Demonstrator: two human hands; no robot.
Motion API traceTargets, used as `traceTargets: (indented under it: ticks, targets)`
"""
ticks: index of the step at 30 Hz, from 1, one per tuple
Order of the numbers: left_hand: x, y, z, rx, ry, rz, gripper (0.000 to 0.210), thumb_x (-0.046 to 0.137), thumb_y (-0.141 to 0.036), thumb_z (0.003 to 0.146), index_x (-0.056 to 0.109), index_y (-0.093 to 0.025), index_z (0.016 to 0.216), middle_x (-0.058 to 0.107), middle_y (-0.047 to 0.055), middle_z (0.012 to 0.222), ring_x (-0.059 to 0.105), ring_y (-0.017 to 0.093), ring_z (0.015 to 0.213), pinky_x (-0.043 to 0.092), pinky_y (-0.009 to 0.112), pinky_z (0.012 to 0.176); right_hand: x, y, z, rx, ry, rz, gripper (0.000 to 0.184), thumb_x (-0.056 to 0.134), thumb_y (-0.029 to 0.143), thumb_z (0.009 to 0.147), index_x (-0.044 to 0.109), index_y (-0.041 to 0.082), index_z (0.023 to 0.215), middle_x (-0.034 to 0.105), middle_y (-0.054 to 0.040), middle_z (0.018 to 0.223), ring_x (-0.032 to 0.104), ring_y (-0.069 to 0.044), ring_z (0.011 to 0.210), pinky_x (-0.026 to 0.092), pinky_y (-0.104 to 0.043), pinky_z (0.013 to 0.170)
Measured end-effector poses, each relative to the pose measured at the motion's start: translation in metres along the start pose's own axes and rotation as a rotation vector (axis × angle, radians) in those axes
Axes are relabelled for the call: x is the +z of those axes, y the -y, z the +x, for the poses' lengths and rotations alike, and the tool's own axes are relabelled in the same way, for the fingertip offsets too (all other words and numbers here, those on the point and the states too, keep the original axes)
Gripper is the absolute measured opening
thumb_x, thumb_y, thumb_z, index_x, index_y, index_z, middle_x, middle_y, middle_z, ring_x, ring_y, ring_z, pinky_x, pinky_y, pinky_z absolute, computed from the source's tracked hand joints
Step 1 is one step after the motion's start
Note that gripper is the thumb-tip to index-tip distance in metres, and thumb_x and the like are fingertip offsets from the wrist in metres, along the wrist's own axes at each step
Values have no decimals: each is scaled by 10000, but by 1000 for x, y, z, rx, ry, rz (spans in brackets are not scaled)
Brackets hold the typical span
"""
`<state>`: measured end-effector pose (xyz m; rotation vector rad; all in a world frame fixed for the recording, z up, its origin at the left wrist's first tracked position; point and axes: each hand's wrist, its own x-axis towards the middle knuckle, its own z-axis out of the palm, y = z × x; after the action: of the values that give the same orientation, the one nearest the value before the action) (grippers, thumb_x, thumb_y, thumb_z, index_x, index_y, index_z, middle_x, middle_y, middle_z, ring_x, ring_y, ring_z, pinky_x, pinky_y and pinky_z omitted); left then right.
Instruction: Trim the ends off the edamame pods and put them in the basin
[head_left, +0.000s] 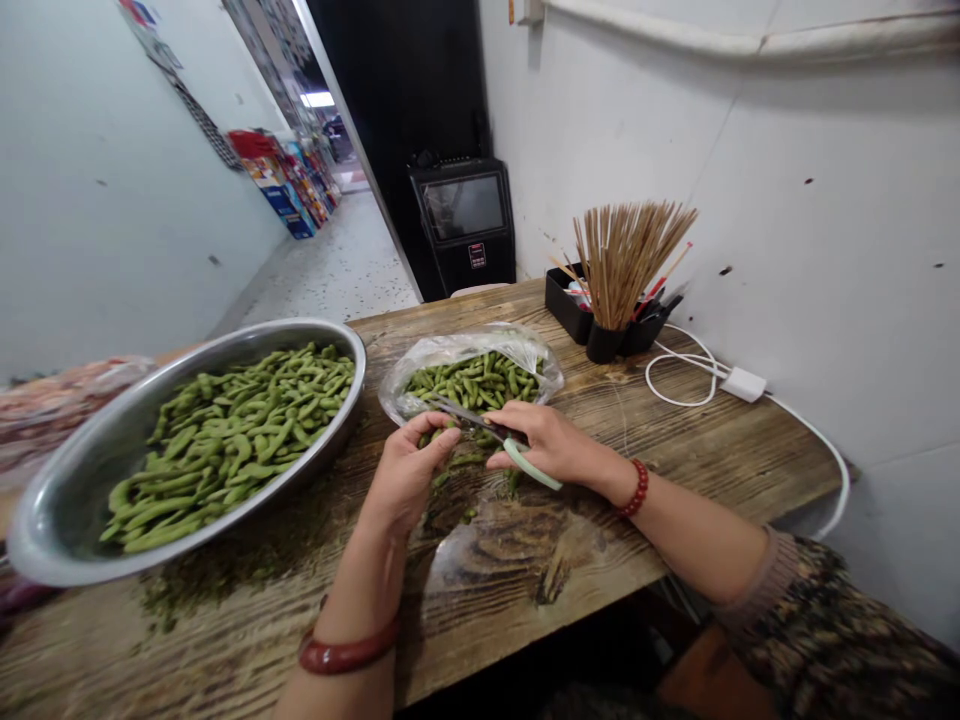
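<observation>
room for me on the counter [686,455] in front of the white adapter [743,384], upright skewers [628,260] blocking the back, metal bowl [56,535] walling my left, narrow gap beside the plastic bag [439,350]

the metal basin [66,515] looked smooth and glossy, the clear plastic bag [409,362] thin and shiny, the wooden table [750,440] rough-grained, the scissor handles [529,464] smooth plastic

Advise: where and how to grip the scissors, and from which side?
Probably best by the green handle, from the near right, as the right hand holds them. The loop juts out on that side; the blades point away and left, close to the left hand, so avoid that end.
</observation>
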<state>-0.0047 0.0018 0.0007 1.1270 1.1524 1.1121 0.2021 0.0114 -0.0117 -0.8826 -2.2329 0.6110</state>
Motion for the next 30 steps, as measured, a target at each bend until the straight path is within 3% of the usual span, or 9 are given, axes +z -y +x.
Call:
traceTargets:
  ticks: [3,7,13,18,30]
  targets:
    - [1,-3,0,-35,8,-164,227,752,-250,662,613,-156,815,510,-50,567,368,35,442,230,142,409,1,0,0,32,-74,3,522,705,405,764,552,140,1186,562,-55,910,541,-168,776,459,-288,714]
    - [2,-6,-1,-45,-6,-271,245,759,-229,639,610,-144,814,588,-12,657,386,26,446,236,136,404,3,2,-3,-21,-61,-15,628,719,427,743,490,153,1259,555,-90,1033,550,-198,872,473,-326,774]
    - [4,-4,-2,-44,-4,-284,283,779,-234,613,648,-143,846,487,-53,513,382,39,439,236,144,412,1,7,-2,-46,-8,-89,648,701,452,753,472,172,1291,557,-102,1029,547,-229,921,473,-359,810]
    - [6,-2,-2,-43,-17,-275,301,812,-254,569,639,-150,793,489,-55,508,375,42,433,237,159,420,0,10,-2,-63,-9,-74,635,703,432,757,470,188,1295,558,-99,1029,549,-225,913,475,-353,806]
    - [4,1,-3,-23,19,-262,264,795,-235,615,625,-155,801,452,-64,492,357,38,436,241,159,435,1,9,-3,-64,-4,-56,635,679,479,764,483,171,1284,566,-100,1025,561,-216,897,480,-336,792]
